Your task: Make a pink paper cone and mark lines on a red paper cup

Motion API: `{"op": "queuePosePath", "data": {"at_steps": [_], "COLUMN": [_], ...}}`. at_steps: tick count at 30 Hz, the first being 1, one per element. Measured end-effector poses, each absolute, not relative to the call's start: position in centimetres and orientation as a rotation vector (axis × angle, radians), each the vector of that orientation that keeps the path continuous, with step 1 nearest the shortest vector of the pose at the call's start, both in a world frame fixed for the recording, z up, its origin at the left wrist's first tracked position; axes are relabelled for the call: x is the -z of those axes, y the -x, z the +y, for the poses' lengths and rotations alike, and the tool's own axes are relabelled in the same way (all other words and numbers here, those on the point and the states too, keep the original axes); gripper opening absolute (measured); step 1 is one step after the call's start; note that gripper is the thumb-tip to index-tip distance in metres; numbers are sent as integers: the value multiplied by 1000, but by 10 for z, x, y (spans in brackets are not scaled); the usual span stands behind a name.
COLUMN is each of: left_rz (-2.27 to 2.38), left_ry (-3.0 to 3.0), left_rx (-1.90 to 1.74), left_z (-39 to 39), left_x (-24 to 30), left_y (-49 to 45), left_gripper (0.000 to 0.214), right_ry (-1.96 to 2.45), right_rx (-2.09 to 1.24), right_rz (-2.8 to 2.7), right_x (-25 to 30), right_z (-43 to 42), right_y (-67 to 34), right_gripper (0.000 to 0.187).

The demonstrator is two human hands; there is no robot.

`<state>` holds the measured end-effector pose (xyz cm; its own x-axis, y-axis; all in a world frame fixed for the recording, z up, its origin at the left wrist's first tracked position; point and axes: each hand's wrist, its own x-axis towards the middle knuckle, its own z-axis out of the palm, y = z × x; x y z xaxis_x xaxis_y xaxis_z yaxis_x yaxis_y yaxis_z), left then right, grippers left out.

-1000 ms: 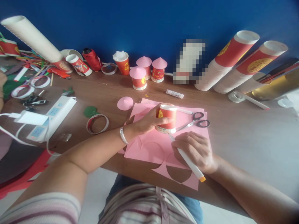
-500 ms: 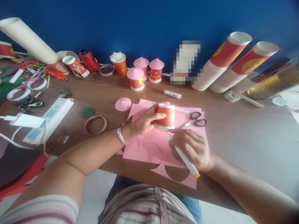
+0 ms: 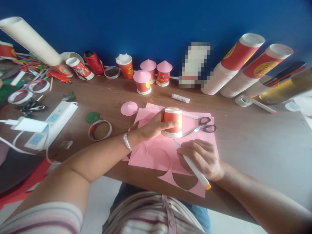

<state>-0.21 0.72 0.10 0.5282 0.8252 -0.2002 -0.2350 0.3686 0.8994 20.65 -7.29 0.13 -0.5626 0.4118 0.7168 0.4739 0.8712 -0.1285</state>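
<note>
My left hand [image 3: 152, 126] grips a red paper cup [image 3: 173, 120] that stands upside down on a pink paper sheet [image 3: 158, 152]. My right hand [image 3: 201, 158] holds a white pen with an orange end [image 3: 195, 169], its tip on the paper just below the cup's rim. The pink sheet has round holes cut out of it. Scissors [image 3: 203, 125] lie on the sheet to the right of the cup. A pink paper disc [image 3: 129, 108] lies on the wooden table [image 3: 255, 139] to the left.
Three red cups with pink cone lids [image 3: 152, 76] stand by the blue wall. Long stacks of cups [image 3: 234, 63] lie at the right, another stack [image 3: 31, 40] at the left. A power strip [image 3: 52, 123], a cut cup ring [image 3: 100, 129] and a glue stick [image 3: 180, 97] lie nearby.
The pen tip has shifted slightly along the cup's rim, from close under the cup to a little lower. The left hand keeps its grip on the cup.
</note>
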Motion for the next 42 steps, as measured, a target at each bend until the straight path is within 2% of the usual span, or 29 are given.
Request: {"op": "queuePosePath", "data": {"at_steps": [5, 18, 28, 38, 42], "left_rz": [694, 705, 644, 650, 628], "left_ry": [-988, -1021, -1080, -1180, -1103], "left_rx": [-764, -782, -786, -759, -775], "left_z": [8, 10, 9, 8, 9], "left_x": [2, 6, -5, -14, -8], "left_y": [1, 2, 3, 3, 0], "left_gripper": [54, 63, 34, 27, 32], "right_ry": [660, 655, 642, 638, 639], "right_rx": [101, 97, 79, 96, 83], "right_rz": [-2248, -2265, -2258, -2259, -2268], "right_x": [0, -1, -1, -1, 0], "right_z": [-73, -72, -72, -73, -73], "right_y": [-207, -206, -207, -208, -208], "right_gripper": [26, 21, 19, 17, 18]}}
